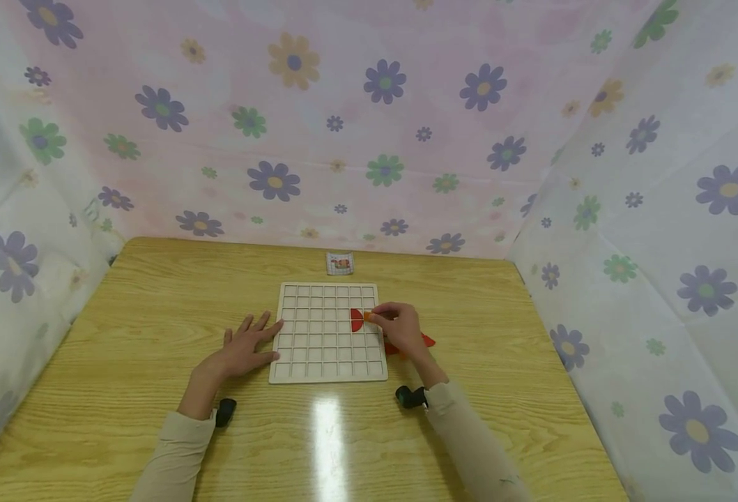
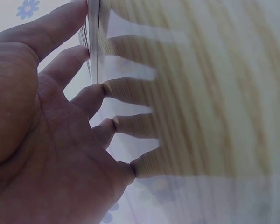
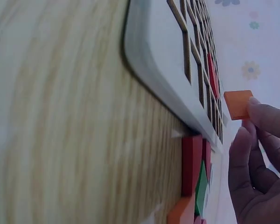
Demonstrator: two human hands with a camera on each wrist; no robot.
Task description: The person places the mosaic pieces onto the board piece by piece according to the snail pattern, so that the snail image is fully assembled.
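Note:
A pale wooden grid board [image 1: 301,372] lies on the table, divided into small square cells. Two red quarter-round pieces [image 1: 356,320] sit in cells toward its right side, forming a half disc. My right hand [image 1: 400,326] pinches an orange square tile [image 3: 238,104] between thumb and fingers, over the board just right of the red pieces. With fingers spread, my left hand [image 1: 243,348] rests on the table, thumb and index fingertip at the board's left edge. In the left wrist view its fingertips meet the shiny tabletop.
Beside the board's right edge, partly under my right hand, lie loose red pieces [image 1: 428,340], with a green piece [image 3: 201,185] and an orange piece [image 3: 182,212] among them. A small picture card [image 1: 340,263] lies behind the board. Flowered curtains [image 1: 369,139] surround the table.

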